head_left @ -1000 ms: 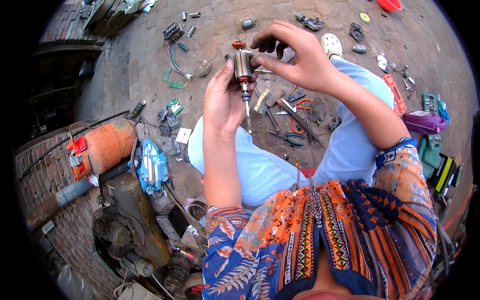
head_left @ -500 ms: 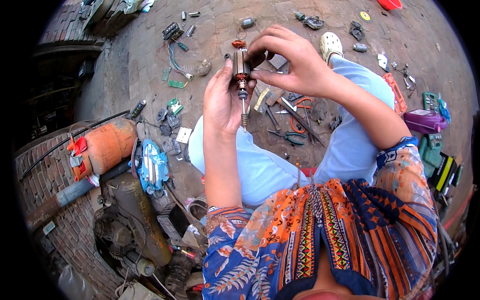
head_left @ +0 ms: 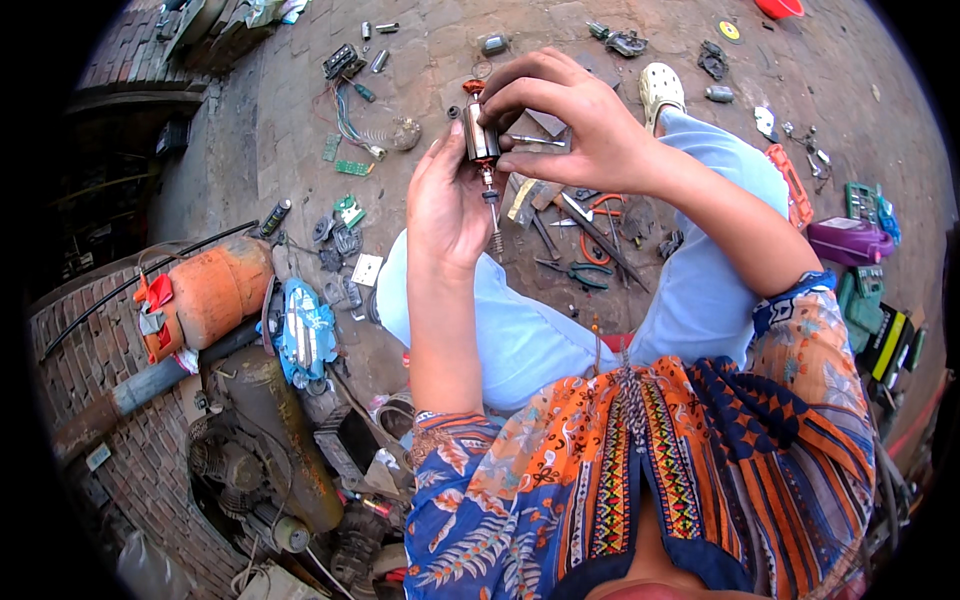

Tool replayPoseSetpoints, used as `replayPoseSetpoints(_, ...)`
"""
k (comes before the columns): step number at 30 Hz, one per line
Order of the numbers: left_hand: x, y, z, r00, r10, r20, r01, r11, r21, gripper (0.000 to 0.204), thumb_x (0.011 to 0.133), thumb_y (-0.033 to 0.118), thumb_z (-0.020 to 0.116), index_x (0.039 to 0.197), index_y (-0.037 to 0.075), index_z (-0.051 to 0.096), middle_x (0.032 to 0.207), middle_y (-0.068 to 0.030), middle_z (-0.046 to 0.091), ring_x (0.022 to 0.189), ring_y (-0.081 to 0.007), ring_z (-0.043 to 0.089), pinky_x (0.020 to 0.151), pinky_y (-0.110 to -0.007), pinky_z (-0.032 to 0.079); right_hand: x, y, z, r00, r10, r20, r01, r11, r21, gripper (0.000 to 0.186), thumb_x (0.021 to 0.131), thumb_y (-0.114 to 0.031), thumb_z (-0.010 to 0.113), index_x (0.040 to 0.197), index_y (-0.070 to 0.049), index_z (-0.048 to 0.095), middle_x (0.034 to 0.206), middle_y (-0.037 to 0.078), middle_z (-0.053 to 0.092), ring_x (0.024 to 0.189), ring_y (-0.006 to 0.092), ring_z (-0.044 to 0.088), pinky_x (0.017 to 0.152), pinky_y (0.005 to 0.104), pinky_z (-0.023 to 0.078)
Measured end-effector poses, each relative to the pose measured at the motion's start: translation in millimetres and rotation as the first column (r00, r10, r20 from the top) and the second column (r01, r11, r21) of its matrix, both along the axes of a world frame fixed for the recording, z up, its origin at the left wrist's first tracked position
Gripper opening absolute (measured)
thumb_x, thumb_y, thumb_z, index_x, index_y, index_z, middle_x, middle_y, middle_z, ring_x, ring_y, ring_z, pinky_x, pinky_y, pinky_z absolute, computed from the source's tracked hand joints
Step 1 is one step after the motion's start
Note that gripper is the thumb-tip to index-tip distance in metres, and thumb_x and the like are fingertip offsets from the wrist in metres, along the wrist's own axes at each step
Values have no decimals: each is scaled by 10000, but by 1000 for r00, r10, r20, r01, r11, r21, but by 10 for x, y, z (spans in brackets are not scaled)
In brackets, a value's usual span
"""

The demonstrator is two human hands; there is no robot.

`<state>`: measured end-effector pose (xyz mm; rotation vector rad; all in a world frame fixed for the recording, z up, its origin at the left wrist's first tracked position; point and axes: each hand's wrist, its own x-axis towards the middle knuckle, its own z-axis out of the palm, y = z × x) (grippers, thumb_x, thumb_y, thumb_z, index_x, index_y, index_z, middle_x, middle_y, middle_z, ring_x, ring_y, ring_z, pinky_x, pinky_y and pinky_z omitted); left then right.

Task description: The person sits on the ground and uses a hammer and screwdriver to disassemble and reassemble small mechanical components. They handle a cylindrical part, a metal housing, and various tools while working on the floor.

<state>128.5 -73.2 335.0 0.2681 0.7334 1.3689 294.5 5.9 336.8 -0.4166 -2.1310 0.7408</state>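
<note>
A motor armature (head_left: 481,135) with a laminated steel core, copper windings and a long shaft ending in a worm thread is held up between my hands. My left hand (head_left: 443,205) grips its core from the left, thumb along the side. From the right, my right hand (head_left: 585,120) has its curled fingers and thumb against the core. A thin silvery rod (head_left: 537,140) shows in the gap between those fingers and thumb; I cannot tell whether it is held or lies beyond. Below lie green-handled pliers (head_left: 575,273), orange-handled pliers (head_left: 594,250) and a hammer (head_left: 547,195).
Green circuit boards (head_left: 354,168) and a wire bundle (head_left: 350,125) lie on the brick ground to the left. An orange gas cylinder (head_left: 225,285) and a rusty cylinder (head_left: 285,440) are at lower left. On the right stand a purple container (head_left: 850,242) and an orange tray (head_left: 790,190).
The armature has turned and tilted a little, its worm end swinging slightly right. My right fingers have shifted along the core and spread further from the thumb. My left hand stays nearly in place.
</note>
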Motion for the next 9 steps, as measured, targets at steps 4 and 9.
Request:
replayPoseSetpoints(4, 1, 15, -36, 998, 32, -49, -31, 999, 18, 265, 971, 170, 427, 1074, -52, 531, 953, -149, 624, 840, -205, 621, 695, -307, 539, -2, 2, -10, 1000, 6, 19, -6, 1000, -3, 430, 636, -158, 771, 1016, -58, 597, 1107, 107, 577, 1057, 288, 531, 906, 390, 427)
replayPoseSetpoints(9, -32, 23, -93, 979, 60, -195, -57, 998, 20, 278, 971, 207, 440, 1098, -15, 549, 986, -134, 630, 825, -197, 604, 723, -330, 504, -10, -5, -29, 998, 18, 60, -16, 1000, -22, 489, 635, -186, 774, 1068, -69, 576, 1157, 113, 558, 1093, 287, 509, 931, 399, 411)
